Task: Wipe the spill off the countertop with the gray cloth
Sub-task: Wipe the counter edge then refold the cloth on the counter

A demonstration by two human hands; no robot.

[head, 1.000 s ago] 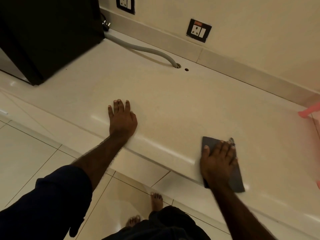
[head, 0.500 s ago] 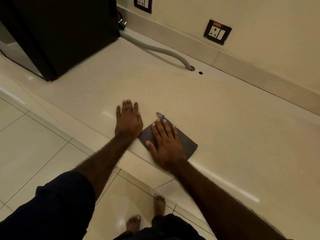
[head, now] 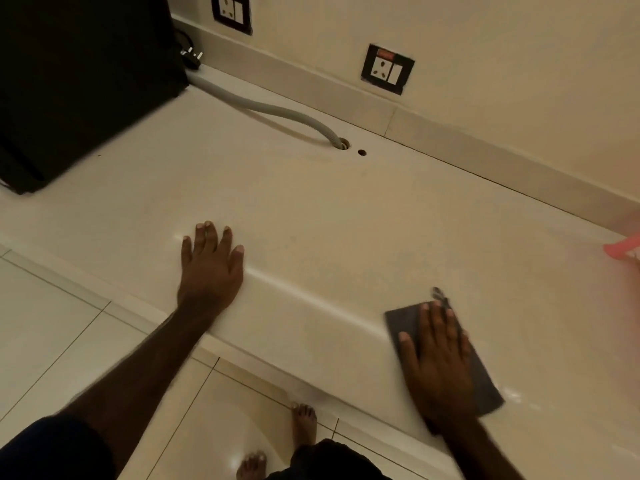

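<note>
The gray cloth (head: 485, 386) lies flat near the front edge of the cream countertop (head: 346, 216), at the right. My right hand (head: 436, 365) presses flat on top of it, fingers spread and pointing away from me. My left hand (head: 209, 268) rests palm down on the counter's front edge further left, holding nothing. A few small wet glints (head: 512, 396) show on the surface just right of the cloth. No clear spill shows elsewhere.
A large black appliance (head: 83, 84) stands on the counter at the back left. A gray hose (head: 263, 109) runs from it into a hole (head: 343, 144). Two wall sockets (head: 387, 69) sit above the backsplash. A pink object (head: 623, 247) pokes in at the right edge.
My right hand slid the cloth along the front edge from beside my left hand back to the right. My left hand stayed planted on the edge.
</note>
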